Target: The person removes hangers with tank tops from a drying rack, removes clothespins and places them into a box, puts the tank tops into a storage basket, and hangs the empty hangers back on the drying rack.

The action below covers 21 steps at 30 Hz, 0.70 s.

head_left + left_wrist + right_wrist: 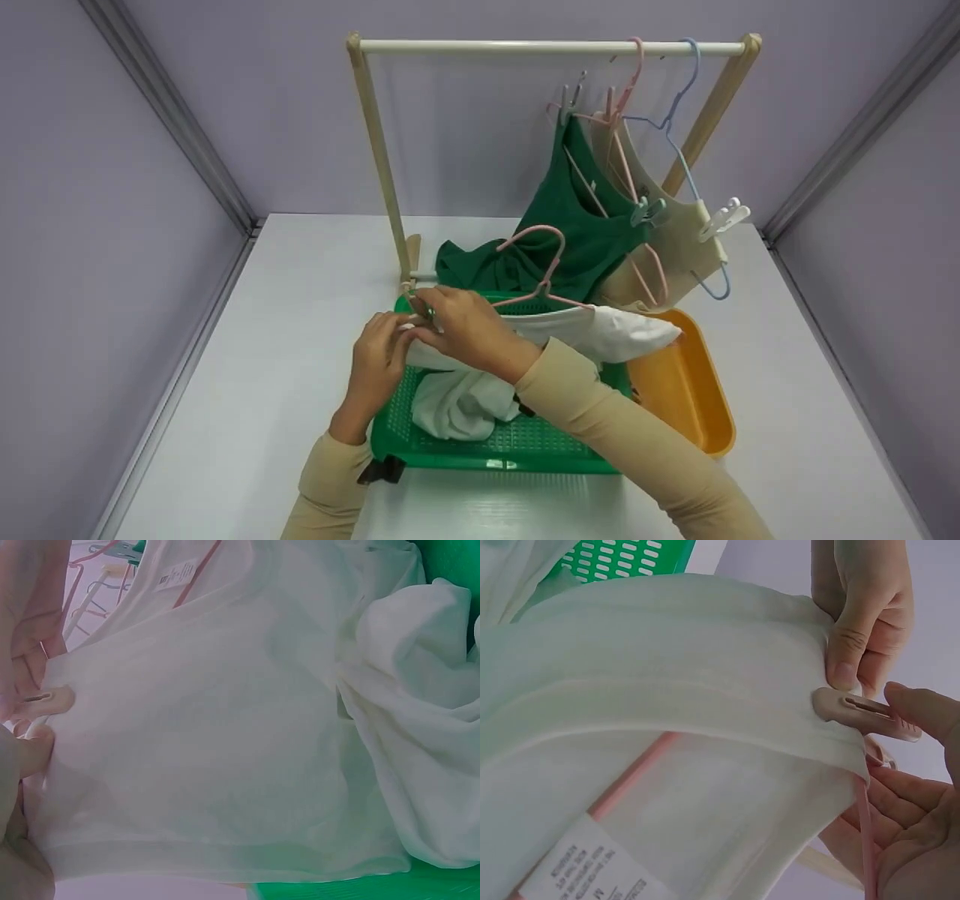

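Observation:
A white shirt (634,335) hangs over a pink hanger (546,289), low above the green basket (495,461). My left hand (375,356) pinches the shirt's left shoulder edge between thumb and fingers, as the right wrist view shows. Right beside it, my right hand (476,330) pinches a beige clothespin (866,712) between thumb and fingers. The clothespin's tip lies over the shoulder cloth at the end of the hanger. A printed label (592,862) shows inside the neckline.
Behind stands a rack with a white rail (495,47). From it hang a green top (585,217) and a beige top (671,240), with clothespins on them. More white cloth (461,405) lies in the basket. An orange tray (686,382) sits at its right.

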### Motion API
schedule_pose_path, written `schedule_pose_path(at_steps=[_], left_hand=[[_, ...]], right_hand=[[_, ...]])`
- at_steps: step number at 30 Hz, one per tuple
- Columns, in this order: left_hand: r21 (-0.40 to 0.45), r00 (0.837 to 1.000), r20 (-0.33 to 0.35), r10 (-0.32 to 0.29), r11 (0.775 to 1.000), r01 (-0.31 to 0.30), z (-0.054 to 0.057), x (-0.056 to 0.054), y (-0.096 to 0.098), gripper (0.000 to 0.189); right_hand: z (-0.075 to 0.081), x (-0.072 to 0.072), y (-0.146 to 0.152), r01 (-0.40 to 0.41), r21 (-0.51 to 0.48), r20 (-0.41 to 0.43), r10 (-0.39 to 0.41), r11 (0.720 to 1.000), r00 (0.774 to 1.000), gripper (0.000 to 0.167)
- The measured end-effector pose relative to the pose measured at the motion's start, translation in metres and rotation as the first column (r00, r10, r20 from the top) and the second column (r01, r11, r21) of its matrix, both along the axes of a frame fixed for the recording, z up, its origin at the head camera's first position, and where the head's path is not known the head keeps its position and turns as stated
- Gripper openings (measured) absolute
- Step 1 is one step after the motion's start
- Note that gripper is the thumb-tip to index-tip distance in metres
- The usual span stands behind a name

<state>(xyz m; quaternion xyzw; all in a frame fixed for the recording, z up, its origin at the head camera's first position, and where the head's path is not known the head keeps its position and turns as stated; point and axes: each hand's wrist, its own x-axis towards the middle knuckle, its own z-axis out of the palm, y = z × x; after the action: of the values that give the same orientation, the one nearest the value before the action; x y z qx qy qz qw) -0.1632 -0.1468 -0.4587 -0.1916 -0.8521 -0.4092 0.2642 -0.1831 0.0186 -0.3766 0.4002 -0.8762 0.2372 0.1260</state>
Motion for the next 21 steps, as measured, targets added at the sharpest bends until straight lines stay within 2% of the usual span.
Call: schedule_pose_path(at_steps=[5, 8, 13, 21], left_hand=[[-0.009, 1.000, 0.009, 0.001, 1.000, -0.001, 0.0001, 0.0008, -0.0004, 0.012], [-0.016, 1.000, 0.004, -0.002, 1.000, 0.002, 0.0007, 0.0012, -0.0008, 0.011], [-0.007, 1.000, -0.013, -0.010, 1.000, 0.009, 0.0010, 0.0012, -0.0019, 0.011], [0.005, 0.998, -0.065, -0.020, 1.000, 0.021, -0.0005, -0.0011, -0.0024, 0.012]], right_hand=[[0.0031, 0.0002, -0.0025, -0.011, -0.066, 0.114, 0.018, 0.998, 0.993, 0.032], [0.0043, 0.0007, -0.0036, -0.016, -0.090, 0.141, 0.028, 0.996, 0.990, 0.033], [0.0039, 0.0021, -0.0043, -0.042, -0.090, 0.126, 0.053, 0.995, 0.991, 0.033], [0.0027, 0.0060, -0.0037, -0.097, -0.107, 0.069, 0.105, 0.990, 0.992, 0.021]])
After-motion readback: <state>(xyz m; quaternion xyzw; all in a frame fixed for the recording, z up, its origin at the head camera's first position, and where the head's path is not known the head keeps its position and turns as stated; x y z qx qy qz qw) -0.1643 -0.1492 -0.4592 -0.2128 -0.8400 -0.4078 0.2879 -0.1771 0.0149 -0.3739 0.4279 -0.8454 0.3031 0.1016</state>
